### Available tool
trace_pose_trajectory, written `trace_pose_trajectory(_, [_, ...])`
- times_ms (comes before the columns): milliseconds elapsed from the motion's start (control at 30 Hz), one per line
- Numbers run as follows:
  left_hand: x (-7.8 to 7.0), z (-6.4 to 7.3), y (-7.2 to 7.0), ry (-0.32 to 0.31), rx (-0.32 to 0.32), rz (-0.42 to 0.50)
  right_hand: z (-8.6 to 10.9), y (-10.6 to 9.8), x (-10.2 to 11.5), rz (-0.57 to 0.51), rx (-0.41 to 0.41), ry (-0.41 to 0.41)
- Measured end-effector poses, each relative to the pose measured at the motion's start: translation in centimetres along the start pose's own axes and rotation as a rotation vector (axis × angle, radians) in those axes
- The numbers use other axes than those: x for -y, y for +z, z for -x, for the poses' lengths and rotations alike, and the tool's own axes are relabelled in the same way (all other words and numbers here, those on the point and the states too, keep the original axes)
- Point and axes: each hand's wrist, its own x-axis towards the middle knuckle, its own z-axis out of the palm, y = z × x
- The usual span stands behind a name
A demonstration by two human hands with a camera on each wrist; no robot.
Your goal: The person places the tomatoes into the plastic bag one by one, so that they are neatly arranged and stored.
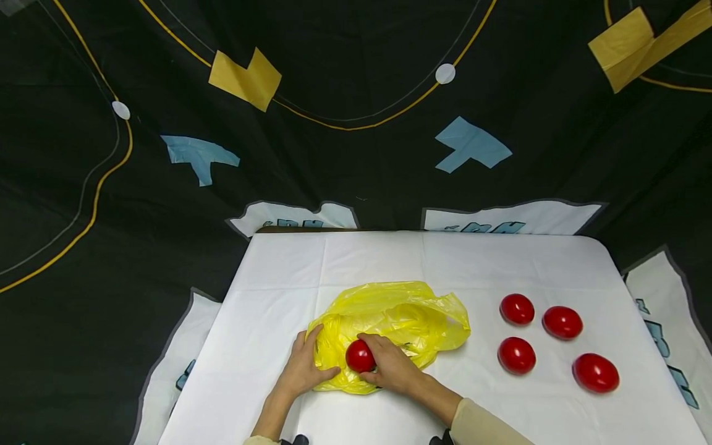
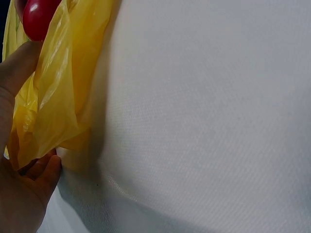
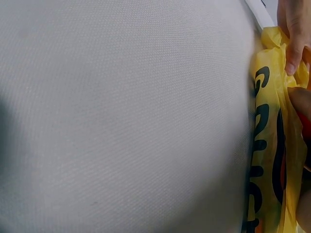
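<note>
The red ball [image 1: 358, 356] at lower centre of the head view is pinched in the right hand [image 1: 394, 366] against the yellow bag [image 1: 414, 321], with white cloth [image 1: 481, 383] between the bag's right edge and four red balls [image 1: 517, 355]. Only the right wrist view plainly shows dark lettering [image 3: 258, 125]. The left hand [image 1: 302, 368] spreads at the bag's left edge; whether it pinches it is hard to tell.

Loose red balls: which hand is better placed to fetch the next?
Probably the right hand: it is nearer the four loose balls, though it must first release its gripped ball. The left hand is farther, holding the yellow bag.
</note>
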Motion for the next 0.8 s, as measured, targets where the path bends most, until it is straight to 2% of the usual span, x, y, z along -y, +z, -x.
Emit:
trace_pose_trajectory(533, [0.0,0.0,0.1,0.006,-0.003,0.000,0.1,-0.1,-0.1,-0.010,-0.010,-0.019])
trace_pose_trajectory(800, [0.1,0.0,0.1,0.006,0.000,-0.006,0.6,-1.7,0.6,-0.038,-0.019,-0.006])
